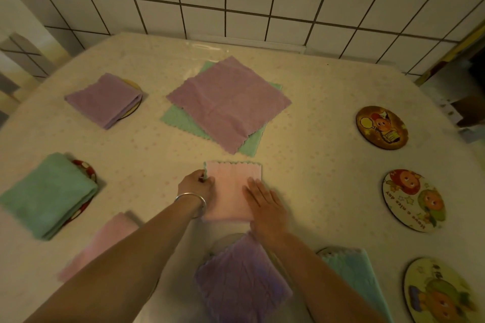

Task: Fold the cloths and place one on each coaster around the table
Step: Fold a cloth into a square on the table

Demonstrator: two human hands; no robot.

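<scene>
Right now the left hand (196, 186) pinches the edge of a half-folded pink fleecy cloth (231, 189) at table (315, 118) centre while the right hand (265, 204) presses it flat, fingers spread. Five folded cloths already cover coasters from seven to five o'clock; three round cartoon-printed coasters (381, 127) at three o'clock wait bare, two unfolded purple and green cloths (228, 102) at twelve.

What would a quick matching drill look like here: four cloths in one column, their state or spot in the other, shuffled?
Column 1:
1. pink cloth under the hands
2. unfolded purple cloth
3. folded green cloth at left
4. unfolded green cloth

Column 2:
A. lies beneath another cloth
B. rests folded on a coaster
C. spread open on top, table centre
D. being folded

Pairs: 1-D, 2-C, 3-B, 4-A
</scene>
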